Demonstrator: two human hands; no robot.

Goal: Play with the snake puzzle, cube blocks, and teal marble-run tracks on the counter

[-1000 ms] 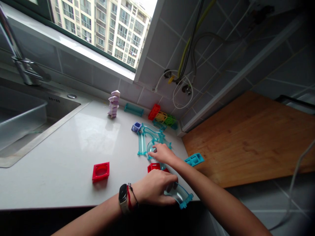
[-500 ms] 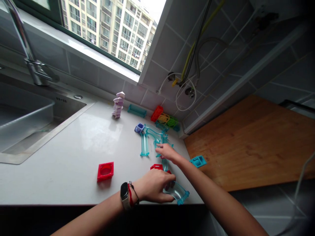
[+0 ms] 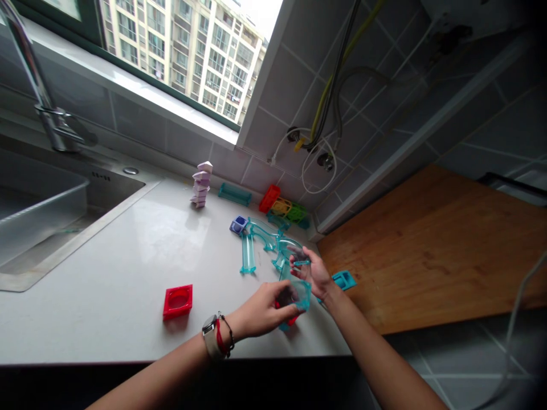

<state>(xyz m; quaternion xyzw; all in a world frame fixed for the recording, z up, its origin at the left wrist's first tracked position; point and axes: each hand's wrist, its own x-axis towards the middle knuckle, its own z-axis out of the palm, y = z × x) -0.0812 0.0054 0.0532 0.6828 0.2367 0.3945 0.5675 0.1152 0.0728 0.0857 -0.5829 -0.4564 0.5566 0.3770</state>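
Observation:
My left hand [image 3: 267, 310], with a watch and bracelets at the wrist, is closed around a clear teal track piece [image 3: 303, 293]. Just beyond it, my right hand [image 3: 317, 274] has its palm turned partly up and its fingers curled around another clear teal piece [image 3: 302, 262], blurred and partly hidden. Below the left hand, a bit of a red block [image 3: 292, 320] shows. Past both hands lie joined teal curved tracks [image 3: 260, 228], a straight teal track [image 3: 248, 253] and a blue-violet block [image 3: 238, 224]. A red block with a round hole [image 3: 177, 302] sits apart on the left.
A lilac stacked tower [image 3: 200, 185] stands near the wall, beside a teal trough [image 3: 235, 193]. Orange-red [image 3: 269, 198], yellow [image 3: 281, 206] and green [image 3: 296, 213] blocks are at the back. A sink with a tap [image 3: 57, 125] is left; a wooden board [image 3: 410, 250] is right, near a blue block [image 3: 343, 279].
My right hand has drawn back from the tracks and turned its palm up, with a teal piece in it. My left hand has raised its track piece and tilted it toward the right hand.

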